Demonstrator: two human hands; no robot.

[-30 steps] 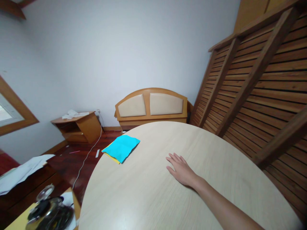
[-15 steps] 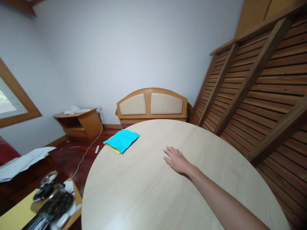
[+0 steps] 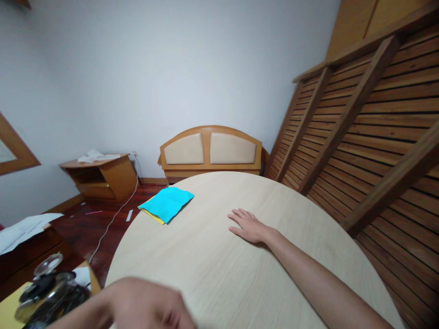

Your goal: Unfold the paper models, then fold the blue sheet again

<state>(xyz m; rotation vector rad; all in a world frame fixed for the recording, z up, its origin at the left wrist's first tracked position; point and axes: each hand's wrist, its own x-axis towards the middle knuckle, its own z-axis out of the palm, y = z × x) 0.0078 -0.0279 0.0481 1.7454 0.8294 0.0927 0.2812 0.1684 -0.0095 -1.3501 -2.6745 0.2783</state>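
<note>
My right hand (image 3: 247,226) lies palm down on the pale round table (image 3: 206,256), its fingers spread and nothing in them. My left hand (image 3: 151,304) is over the near left part of the table, blurred and cut off by the lower edge of the view. Its fingers look curled inward, and whatever they hold, if anything, is hidden. Near the table's far left edge lies a bright blue sheet (image 3: 168,203), with a yellow sheet (image 3: 153,216) showing under it. Neither hand touches these sheets.
At lower left, a glass pot with a black part (image 3: 48,288) stands among clutter on a yellow-topped surface. Behind are a small wooden cabinet (image 3: 120,178) with white paper and a padded headboard (image 3: 211,148). Slatted wooden panels (image 3: 343,137) lean on the right. A cord (image 3: 113,219) crosses the floor.
My left hand has come into view at the bottom left. My right hand stays flat on the table, while the whole view has shifted slightly to the right.
</note>
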